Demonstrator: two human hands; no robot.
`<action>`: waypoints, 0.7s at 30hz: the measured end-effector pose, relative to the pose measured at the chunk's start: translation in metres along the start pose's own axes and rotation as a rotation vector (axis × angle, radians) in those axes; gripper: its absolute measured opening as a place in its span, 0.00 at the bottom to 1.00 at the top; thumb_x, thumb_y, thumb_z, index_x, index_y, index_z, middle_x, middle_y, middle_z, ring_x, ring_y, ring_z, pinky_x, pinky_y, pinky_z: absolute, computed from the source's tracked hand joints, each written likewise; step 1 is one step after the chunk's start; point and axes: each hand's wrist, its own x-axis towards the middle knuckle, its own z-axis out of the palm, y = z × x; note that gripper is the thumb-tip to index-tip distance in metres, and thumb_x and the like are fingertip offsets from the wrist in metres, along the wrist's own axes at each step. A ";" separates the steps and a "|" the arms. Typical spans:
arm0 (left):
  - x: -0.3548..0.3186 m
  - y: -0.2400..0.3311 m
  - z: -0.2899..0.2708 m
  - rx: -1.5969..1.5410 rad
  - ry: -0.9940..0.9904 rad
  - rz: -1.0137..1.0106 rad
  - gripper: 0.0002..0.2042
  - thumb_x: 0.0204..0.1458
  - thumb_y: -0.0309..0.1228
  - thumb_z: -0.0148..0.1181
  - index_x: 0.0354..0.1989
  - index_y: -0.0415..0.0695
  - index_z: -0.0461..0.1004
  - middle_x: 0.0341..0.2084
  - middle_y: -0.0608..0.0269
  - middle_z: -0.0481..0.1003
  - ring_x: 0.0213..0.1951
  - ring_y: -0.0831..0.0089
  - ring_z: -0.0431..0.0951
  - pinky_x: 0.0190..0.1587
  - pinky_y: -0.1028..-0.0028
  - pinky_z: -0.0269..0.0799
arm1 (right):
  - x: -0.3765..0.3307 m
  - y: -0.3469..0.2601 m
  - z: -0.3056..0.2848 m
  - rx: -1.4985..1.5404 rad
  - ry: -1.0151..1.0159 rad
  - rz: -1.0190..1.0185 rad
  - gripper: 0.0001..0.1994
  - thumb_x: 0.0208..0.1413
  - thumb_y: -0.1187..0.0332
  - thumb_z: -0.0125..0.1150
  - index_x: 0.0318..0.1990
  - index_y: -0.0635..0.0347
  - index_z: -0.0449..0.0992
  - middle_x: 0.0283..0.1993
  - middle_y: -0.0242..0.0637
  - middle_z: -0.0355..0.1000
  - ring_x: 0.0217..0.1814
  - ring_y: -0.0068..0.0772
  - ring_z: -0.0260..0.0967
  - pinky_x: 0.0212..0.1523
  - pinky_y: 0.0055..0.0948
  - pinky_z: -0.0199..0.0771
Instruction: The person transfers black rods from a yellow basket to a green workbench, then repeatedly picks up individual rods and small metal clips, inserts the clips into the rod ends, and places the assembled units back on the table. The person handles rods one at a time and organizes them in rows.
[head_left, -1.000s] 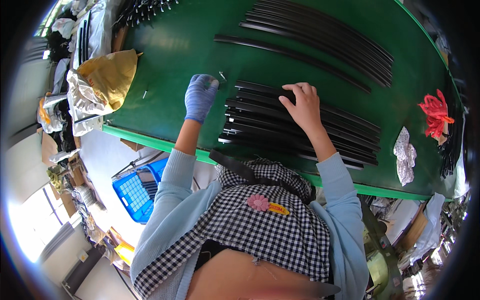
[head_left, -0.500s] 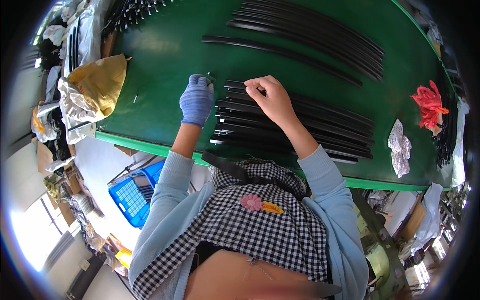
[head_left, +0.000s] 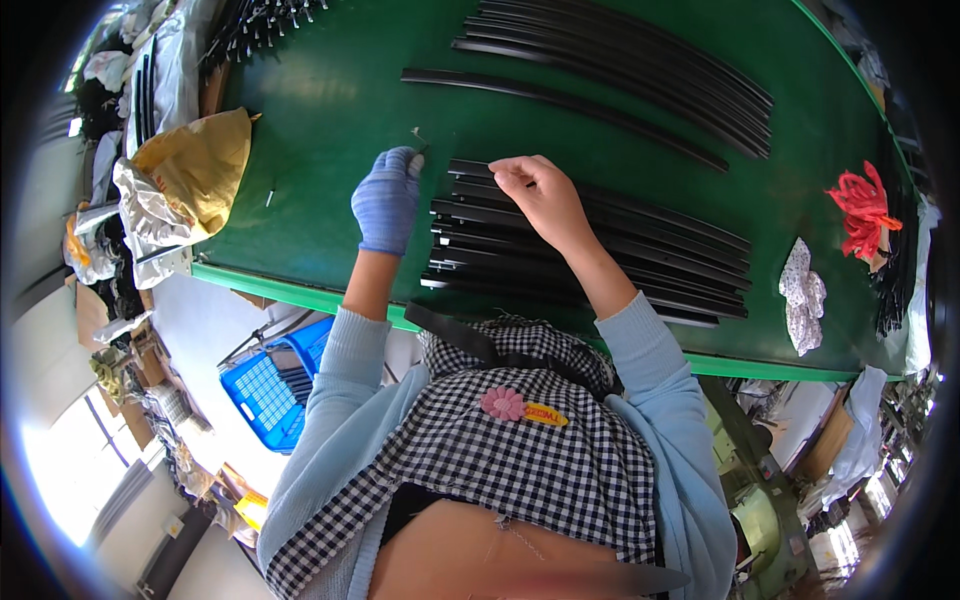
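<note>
My left hand (head_left: 386,205), in a blue knitted glove, is closed above the green tabletop (head_left: 330,120), left of the near bundle. A tiny thin piece (head_left: 417,134) shows just beyond its fingertips; I cannot tell what it is or whether the fingers touch it. My bare right hand (head_left: 550,205) is closed in a pinch over the left part of the near black tubes (head_left: 640,245). What its fingertips hold, if anything, is too small or hidden to make out. The tubes lie side by side, their left ends uneven.
Farther back lies another bundle of black tubes (head_left: 620,65), with a single black tube (head_left: 560,101) before it. A yellow-brown sack (head_left: 205,165) and a small pin-like piece (head_left: 270,198) are at left. At right are red cloth (head_left: 862,210) and a patterned cloth (head_left: 801,295).
My left hand has shifted slightly left, and the tiny piece near its fingertips now shows a little farther out. My right hand has hardly moved.
</note>
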 end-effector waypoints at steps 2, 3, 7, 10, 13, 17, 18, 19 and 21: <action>-0.007 0.021 -0.015 -0.176 0.106 0.167 0.07 0.56 0.34 0.64 0.39 0.47 0.78 0.31 0.58 0.80 0.29 0.58 0.80 0.32 0.66 0.76 | 0.003 -0.009 0.002 0.103 -0.014 0.005 0.14 0.62 0.58 0.62 0.44 0.59 0.82 0.42 0.36 0.77 0.43 0.30 0.75 0.45 0.28 0.75; -0.010 0.032 -0.024 -0.212 0.064 0.222 0.07 0.56 0.33 0.65 0.39 0.46 0.78 0.31 0.58 0.80 0.29 0.58 0.80 0.32 0.67 0.76 | 0.003 -0.014 0.002 0.154 -0.023 0.006 0.14 0.63 0.58 0.62 0.44 0.60 0.82 0.42 0.36 0.76 0.42 0.30 0.75 0.45 0.28 0.75; -0.020 0.055 -0.035 -0.669 -0.132 0.080 0.09 0.57 0.29 0.64 0.45 0.41 0.77 0.31 0.59 0.79 0.28 0.66 0.80 0.33 0.72 0.77 | 0.007 -0.017 0.005 0.438 -0.141 0.033 0.11 0.62 0.62 0.63 0.42 0.61 0.81 0.41 0.35 0.76 0.40 0.29 0.74 0.43 0.26 0.74; -0.014 0.051 -0.035 -1.459 -0.496 -0.507 0.18 0.62 0.34 0.60 0.56 0.36 0.71 0.35 0.63 0.78 0.33 0.75 0.80 0.37 0.73 0.80 | 0.005 -0.035 -0.004 0.071 -0.081 -0.183 0.08 0.59 0.66 0.65 0.38 0.61 0.79 0.37 0.35 0.73 0.37 0.33 0.73 0.39 0.29 0.73; -0.026 0.042 -0.018 -1.665 -0.634 -0.578 0.28 0.58 0.44 0.64 0.62 0.39 0.69 0.46 0.62 0.76 0.44 0.73 0.78 0.44 0.70 0.80 | 0.004 -0.051 -0.015 -0.487 -0.007 -0.593 0.05 0.53 0.69 0.65 0.31 0.57 0.75 0.32 0.36 0.66 0.38 0.41 0.68 0.38 0.40 0.69; -0.031 0.034 -0.019 -1.854 -0.642 -0.782 0.24 0.60 0.38 0.63 0.62 0.40 0.69 0.50 0.62 0.76 0.47 0.73 0.78 0.51 0.68 0.79 | 0.019 -0.047 -0.009 -0.429 -0.104 -0.555 0.07 0.52 0.66 0.68 0.31 0.56 0.75 0.36 0.35 0.70 0.42 0.41 0.70 0.42 0.38 0.70; -0.030 0.033 -0.021 -1.894 -0.586 -0.758 0.24 0.60 0.38 0.62 0.62 0.39 0.68 0.49 0.61 0.76 0.44 0.74 0.79 0.49 0.69 0.80 | 0.032 -0.042 -0.010 -0.413 -0.038 -0.562 0.08 0.53 0.65 0.68 0.33 0.56 0.75 0.39 0.36 0.71 0.44 0.42 0.70 0.44 0.39 0.70; -0.028 0.033 -0.021 -1.906 -0.564 -0.747 0.23 0.61 0.37 0.61 0.61 0.38 0.68 0.47 0.61 0.76 0.42 0.74 0.79 0.48 0.70 0.80 | 0.042 -0.038 -0.015 -0.402 0.032 -0.556 0.09 0.53 0.65 0.68 0.36 0.56 0.75 0.41 0.37 0.71 0.46 0.43 0.70 0.47 0.39 0.71; -0.021 0.028 -0.017 -1.935 -0.542 -0.709 0.22 0.61 0.37 0.61 0.59 0.38 0.68 0.45 0.60 0.76 0.40 0.75 0.78 0.47 0.70 0.80 | 0.074 -0.022 -0.031 -0.687 0.281 -0.582 0.14 0.52 0.63 0.69 0.43 0.55 0.74 0.45 0.38 0.71 0.51 0.44 0.68 0.50 0.42 0.70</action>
